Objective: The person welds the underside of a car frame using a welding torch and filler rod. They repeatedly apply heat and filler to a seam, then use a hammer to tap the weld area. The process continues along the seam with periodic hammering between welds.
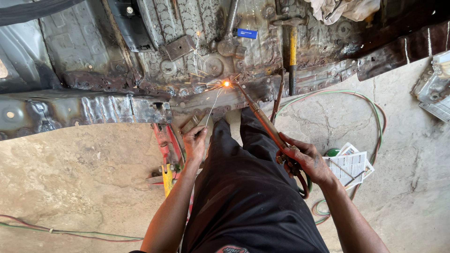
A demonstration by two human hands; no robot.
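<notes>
Presently we record, placed by the rusted car floor panel (140, 107): our right hand (307, 161), fingers wrapped tight on a copper gas torch (262, 119) whose tip burns orange with sparks at the panel's near edge; our left hand (194, 140), just below that edge, fingers pinched on a thin filler rod (212, 108) — it runs up toward the flame. Also on the panel — a yellow-handled hammer (292, 47); twin hoses (361, 100) loop on the concrete beside it.

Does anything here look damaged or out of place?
Yes. The car floor panel is rusty and patchy, and sparks fly at the sill seam where the torch in the right hand burns. A hammer lies loose on the panel, and papers lie near the hoses.
</notes>
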